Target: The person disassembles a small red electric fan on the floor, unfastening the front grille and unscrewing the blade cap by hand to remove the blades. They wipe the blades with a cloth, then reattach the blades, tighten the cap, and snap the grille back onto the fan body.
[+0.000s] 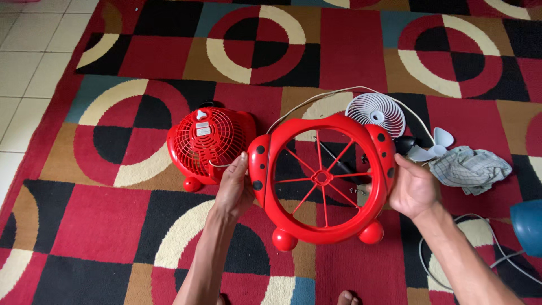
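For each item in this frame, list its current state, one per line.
Red fan frame: held up off the rug, open ring with bare spokes.
Left hand: gripping the frame's left edge.
Right hand: gripping the frame's right edge.
Red rear grille: detached, lying on the rug.
White grille: detached, on the rug.
White blade: removed, beside a crumpled cloth.

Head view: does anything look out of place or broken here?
The red fan lies in pieces, not visibly broken: both hands hold its spoked front frame, while the white grille, the white blade and a crumpled cloth lie loose on the rug.
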A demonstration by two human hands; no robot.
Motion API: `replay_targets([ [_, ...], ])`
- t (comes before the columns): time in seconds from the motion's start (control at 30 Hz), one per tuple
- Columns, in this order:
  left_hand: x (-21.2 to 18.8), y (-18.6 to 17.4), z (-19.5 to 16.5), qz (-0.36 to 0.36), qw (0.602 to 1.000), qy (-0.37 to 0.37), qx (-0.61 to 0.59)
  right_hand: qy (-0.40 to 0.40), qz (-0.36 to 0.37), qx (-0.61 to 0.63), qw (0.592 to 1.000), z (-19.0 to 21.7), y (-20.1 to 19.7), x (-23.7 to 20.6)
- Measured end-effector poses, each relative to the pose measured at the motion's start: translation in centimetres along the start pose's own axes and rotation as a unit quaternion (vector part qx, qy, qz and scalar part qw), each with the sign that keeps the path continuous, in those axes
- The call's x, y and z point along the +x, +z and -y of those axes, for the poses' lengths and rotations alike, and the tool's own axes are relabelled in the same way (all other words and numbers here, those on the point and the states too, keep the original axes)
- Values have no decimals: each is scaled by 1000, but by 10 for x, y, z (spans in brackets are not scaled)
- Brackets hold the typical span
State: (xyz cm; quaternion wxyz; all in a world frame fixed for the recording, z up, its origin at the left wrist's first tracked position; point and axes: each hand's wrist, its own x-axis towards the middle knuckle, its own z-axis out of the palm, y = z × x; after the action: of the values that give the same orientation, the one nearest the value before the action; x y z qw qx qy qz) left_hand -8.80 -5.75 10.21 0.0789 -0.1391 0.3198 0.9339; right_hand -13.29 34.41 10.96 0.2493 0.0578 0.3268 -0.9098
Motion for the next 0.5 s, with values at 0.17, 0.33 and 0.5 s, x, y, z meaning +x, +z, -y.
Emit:
replay_targets([
  [0.17, 6, 4, 8, -37, 999, -10, -12, -9, -66, 4, 998, -10, 4, 10],
  [0.33, 7, -5, 19, 13, 999, 14, -31, -9, -75, -11, 997, -12, -4, 13],
  [0.5, 8, -11, 35, -35, 999, 30, -7, -1, -205, -125, 971, -26, -21, 22],
])
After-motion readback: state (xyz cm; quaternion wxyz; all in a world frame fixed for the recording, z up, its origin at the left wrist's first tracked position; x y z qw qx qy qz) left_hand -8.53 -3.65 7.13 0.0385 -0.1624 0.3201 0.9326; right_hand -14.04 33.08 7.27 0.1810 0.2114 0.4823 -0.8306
